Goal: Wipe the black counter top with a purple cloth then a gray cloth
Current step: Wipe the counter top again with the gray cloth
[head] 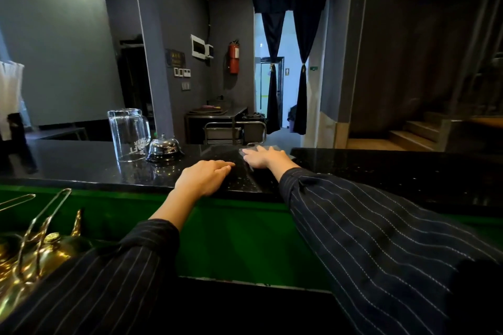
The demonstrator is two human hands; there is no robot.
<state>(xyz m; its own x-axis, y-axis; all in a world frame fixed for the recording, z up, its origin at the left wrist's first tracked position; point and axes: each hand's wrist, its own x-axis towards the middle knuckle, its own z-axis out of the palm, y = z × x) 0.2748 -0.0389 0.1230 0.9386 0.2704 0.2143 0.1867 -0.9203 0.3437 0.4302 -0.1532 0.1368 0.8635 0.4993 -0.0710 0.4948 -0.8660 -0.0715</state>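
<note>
— Where are the hands?

— Both are on the black counter top. The right hand lies palm down on the gray cloth, its fingers straight and close together. It presses the cloth flat and grips nothing.

— And the cloth itself?

— It sits directly under the right fingers. A pale strip of it shows just past the knuckles on the far side, and a little shows by the fingertips.

— The left hand?

— The left hand also lies flat, with its fingers straight, held together and curled round nothing. Its fingertips point toward the right hand and stop just short of the right fingers, with a narrow gap between them.

— Is anything under the left fingers?

— There is a darker speckled patch under and just beyond them, with a slanted edge running below the right hand. I cannot tell whether it is a dark cloth or only the stone.

— What else is near?

— A chrome call bell stands on the counter, near the left fingers on their outer side. Just beside the bell, farther from the fingers, is an upturned clear glass mug. Both forearms wear dark pinstriped sleeves. Shiny brass ware lies below the left arm.
</note>
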